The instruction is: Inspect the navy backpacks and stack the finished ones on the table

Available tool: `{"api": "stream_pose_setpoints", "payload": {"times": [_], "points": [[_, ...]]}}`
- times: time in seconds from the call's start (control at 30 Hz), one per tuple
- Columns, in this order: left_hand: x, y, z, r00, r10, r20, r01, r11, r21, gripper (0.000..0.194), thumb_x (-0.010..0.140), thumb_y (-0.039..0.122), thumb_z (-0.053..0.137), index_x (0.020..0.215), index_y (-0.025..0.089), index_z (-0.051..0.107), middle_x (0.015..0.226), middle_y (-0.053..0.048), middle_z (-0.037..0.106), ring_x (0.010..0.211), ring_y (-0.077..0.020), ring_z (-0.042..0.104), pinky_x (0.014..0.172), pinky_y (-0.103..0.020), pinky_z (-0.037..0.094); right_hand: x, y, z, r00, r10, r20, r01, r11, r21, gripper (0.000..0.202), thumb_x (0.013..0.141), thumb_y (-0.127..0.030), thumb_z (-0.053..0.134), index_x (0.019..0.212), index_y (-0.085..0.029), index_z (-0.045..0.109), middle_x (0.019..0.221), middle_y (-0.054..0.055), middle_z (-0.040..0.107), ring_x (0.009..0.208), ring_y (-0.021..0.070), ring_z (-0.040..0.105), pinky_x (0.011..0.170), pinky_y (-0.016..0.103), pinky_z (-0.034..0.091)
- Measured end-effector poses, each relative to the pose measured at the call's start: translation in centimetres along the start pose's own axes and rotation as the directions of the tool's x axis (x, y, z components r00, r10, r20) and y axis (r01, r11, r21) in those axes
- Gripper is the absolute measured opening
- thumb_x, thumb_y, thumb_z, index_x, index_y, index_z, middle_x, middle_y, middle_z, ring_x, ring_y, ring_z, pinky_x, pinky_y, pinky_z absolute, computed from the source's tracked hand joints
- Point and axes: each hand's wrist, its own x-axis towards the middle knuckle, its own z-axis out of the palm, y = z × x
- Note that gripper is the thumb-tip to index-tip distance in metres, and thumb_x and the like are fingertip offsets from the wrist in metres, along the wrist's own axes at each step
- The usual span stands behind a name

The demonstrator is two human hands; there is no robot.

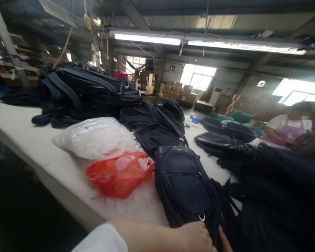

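Observation:
A dark navy backpack [186, 178] lies on the white table, its front pocket facing up and a pale ring near its lower end. My left hand [195, 236] reaches in from the bottom left, its fingers curled closed on the backpack's near end. Just right of it, one finger of my right hand [225, 240] shows against the dark fabric; the rest is out of frame. Left of the backpack are a red plastic bag [119, 175] and, behind it, a clear bag [94, 138] of whitish contents.
Dark backpacks are heaped at the back left [78, 91] and along the right side [286, 175] of the white table [42, 150]. A person in a pink apron [291, 131] is at the far right. Cardboard boxes [177, 92] stand in the background.

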Motion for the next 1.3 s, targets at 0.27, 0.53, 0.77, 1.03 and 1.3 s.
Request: {"api": "stream_pose_setpoints", "payload": {"times": [0.27, 0.53, 0.77, 1.03, 1.3], "points": [[-2.0, 1.1, -6.6, 0.990, -0.097, -0.100, 0.084, 0.989, -0.124, 0.038, 0.082, 0.052, 0.059, 0.095, 0.016, 0.059, 0.095, -0.007, 0.065, 0.088, -0.0208, 0.059, 0.080, -0.035, 0.044, -4.2, -4.1, -2.6, 0.879, 0.430, -0.207, -0.139, 0.645, 0.751, 0.047, 0.081, -0.057, 0.054, 0.105, -0.020, 0.067, 0.104, 0.007, 0.071, 0.102, 0.0267, 0.065, 0.087, 0.045, 0.056], [-6.6, -5.0, -7.8, 0.853, -0.498, -0.154, 0.466, 0.861, -0.202, 0.060, 0.080, 0.035, 0.066, 0.133, 0.021, 0.043, 0.138, -0.012, 0.047, 0.129, -0.0292, 0.042, 0.109, -0.045, 0.034, -3.6, -7.6, -6.8, 0.758, 0.504, -0.414, 0.200, 0.426, 0.883, 0.015, 0.079, -0.022, 0.057, 0.093, -0.019, 0.062, 0.089, 0.002, 0.068, 0.078, 0.0114, 0.064, 0.066, 0.020, 0.055], [-8.9, -9.2, -3.7, 0.690, -0.702, -0.176, 0.665, 0.711, -0.229, 0.083, 0.072, 0.017, 0.069, 0.144, 0.021, 0.027, 0.154, -0.014, 0.029, 0.141, -0.0293, 0.028, 0.115, -0.047, 0.028, -4.4, -8.1, -6.6, 0.797, 0.480, -0.366, 0.253, 0.285, 0.925, 0.023, 0.087, -0.028, 0.048, 0.104, -0.017, 0.059, 0.107, 0.007, 0.063, 0.100, 0.0128, 0.061, 0.082, 0.023, 0.055], [-6.8, -9.6, -2.7, 0.681, -0.704, -0.202, 0.548, 0.673, -0.497, 0.089, 0.074, 0.008, 0.058, 0.149, 0.017, 0.011, 0.152, -0.015, 0.034, 0.138, -0.0252, 0.037, 0.113, -0.043, 0.036, -4.4, -10.6, 1.8, 0.875, 0.463, 0.140, -0.077, -0.153, 0.985, 0.026, 0.093, -0.032, 0.047, 0.114, -0.020, 0.057, 0.117, 0.007, 0.063, 0.114, 0.0204, 0.058, 0.089, 0.037, 0.055], [-8.1, -8.3, -2.3, 0.659, -0.730, -0.181, 0.535, 0.624, -0.570, 0.094, 0.073, 0.010, 0.059, 0.150, 0.020, 0.007, 0.154, -0.015, 0.028, 0.141, -0.0251, 0.032, 0.112, -0.045, 0.037, 2.5, -12.2, 6.5, 0.864, 0.490, 0.118, -0.184, 0.088, 0.979, 0.028, 0.085, -0.031, 0.065, 0.109, -0.020, 0.059, 0.093, 0.002, 0.068, 0.078, 0.0142, 0.066, 0.068, 0.026, 0.057]]}}
